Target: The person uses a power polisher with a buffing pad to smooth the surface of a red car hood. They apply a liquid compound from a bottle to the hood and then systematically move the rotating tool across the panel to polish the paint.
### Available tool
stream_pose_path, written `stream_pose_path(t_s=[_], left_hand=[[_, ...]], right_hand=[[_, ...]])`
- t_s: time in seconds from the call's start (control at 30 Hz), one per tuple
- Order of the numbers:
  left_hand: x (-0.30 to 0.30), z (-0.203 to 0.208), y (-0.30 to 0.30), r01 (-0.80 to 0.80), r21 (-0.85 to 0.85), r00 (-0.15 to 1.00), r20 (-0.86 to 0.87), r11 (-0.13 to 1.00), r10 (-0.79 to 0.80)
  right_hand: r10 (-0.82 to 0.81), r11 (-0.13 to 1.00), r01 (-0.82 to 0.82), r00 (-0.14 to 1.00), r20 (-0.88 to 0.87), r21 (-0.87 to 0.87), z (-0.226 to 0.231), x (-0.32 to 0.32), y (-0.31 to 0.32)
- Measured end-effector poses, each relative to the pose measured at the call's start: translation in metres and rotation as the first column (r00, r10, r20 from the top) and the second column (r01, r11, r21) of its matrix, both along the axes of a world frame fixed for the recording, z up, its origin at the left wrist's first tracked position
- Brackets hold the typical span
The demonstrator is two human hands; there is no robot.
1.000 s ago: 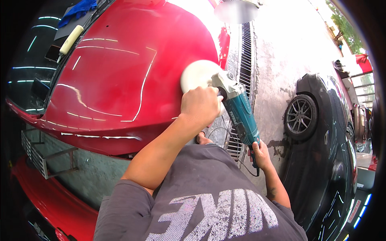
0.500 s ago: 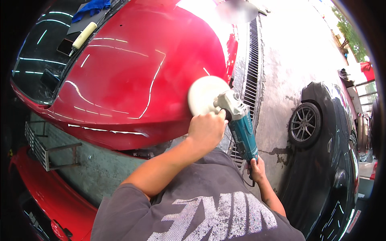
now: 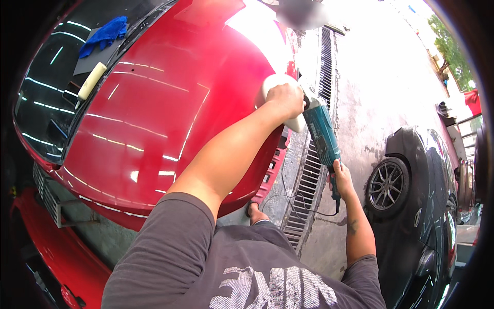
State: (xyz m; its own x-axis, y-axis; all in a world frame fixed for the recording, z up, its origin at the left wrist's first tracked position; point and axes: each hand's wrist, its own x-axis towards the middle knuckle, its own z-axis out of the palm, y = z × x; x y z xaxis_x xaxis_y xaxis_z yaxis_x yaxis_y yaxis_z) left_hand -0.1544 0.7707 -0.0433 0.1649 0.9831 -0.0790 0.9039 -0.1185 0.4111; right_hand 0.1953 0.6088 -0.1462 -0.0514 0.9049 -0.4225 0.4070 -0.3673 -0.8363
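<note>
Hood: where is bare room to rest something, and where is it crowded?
The red hood is bare between the windshield edge and the left hand. It is crowded at the front edge, where both hands grip the polisher; a blue cloth and a cream pad lie at the windshield.

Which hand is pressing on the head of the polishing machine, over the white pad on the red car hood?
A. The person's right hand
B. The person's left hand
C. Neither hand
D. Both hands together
B: the left hand sits on top of the polisher over the white pad on the red hood, while the right hand holds the rear handle.
</note>
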Motion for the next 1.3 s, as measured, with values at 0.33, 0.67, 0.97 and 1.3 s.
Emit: stream_pose_path(t_s=[0.33, 0.67, 0.97, 1.3], left_hand=[[-0.015, 0.068, 0.004, -0.028, -0.059, 0.998, 0.049, 0.998, 0.031], [0.005, 0.037, -0.157, 0.053, -0.072, 0.996, 0.082, 0.996, -0.047], [-0.008, 0.028, -0.247, 0.122, 0.037, 0.99, 0.069, 0.992, -0.124], [-0.065, 0.054, -0.315, -0.081, 0.026, 0.991, 0.11, 0.996, 0.078]], right_hand=[[-0.007, 0.998, 0.006, 1.0, -0.024, -0.058, 0.062, -0.004, 0.01], [0.007, 0.999, -0.009, 0.999, -0.046, -0.048, -0.001, 0.022, -0.154], [-0.057, 0.993, 0.037, 0.984, -0.171, -0.116, 0.002, 0.003, -0.246], [0.191, 0.98, -0.193, 0.98, -0.057, -0.049, 0.034, -0.02, -0.238]])
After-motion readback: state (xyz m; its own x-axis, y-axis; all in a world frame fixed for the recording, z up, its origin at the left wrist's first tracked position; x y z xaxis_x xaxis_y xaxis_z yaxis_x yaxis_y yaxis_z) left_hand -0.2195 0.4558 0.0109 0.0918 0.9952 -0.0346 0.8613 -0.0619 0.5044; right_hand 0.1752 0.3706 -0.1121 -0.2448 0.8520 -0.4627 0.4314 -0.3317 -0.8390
